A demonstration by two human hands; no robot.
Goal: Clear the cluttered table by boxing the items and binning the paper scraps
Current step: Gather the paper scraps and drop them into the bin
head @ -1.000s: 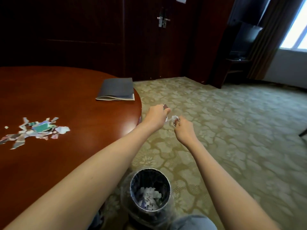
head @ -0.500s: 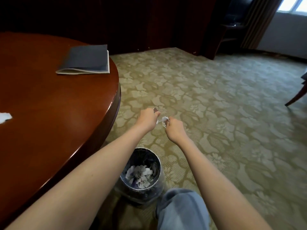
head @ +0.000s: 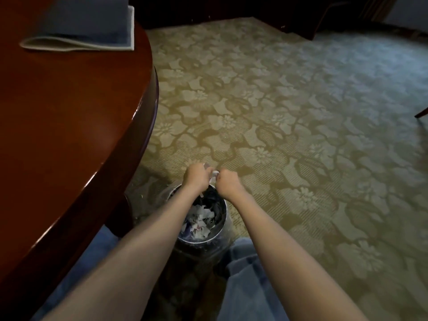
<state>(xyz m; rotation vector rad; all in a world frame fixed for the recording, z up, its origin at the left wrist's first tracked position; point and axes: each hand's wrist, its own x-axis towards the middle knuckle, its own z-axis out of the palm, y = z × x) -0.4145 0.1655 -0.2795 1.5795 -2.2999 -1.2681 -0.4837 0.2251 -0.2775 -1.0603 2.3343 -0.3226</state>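
Observation:
My left hand (head: 197,177) and my right hand (head: 228,183) are side by side, both curled around small paper scraps (head: 214,176) that poke out between them. They hover right over the far rim of a round metal bin (head: 221,230) with a clear liner, standing on the carpet between my knees. Torn white and coloured paper (head: 199,222) lies inside the bin. What each palm holds beyond the visible scraps is hidden.
The round dark-red wooden table (head: 69,126) fills the left side, its edge close to the bin. A grey folder with a white edge (head: 81,28) lies on it at the top. Patterned carpet (head: 289,126) spreads to the right; a chair leg (head: 422,113) shows at the right edge.
My view has tilted down and both hands have come down over the bin, still gripping the scraps. The scrap pile on the table has left the view.

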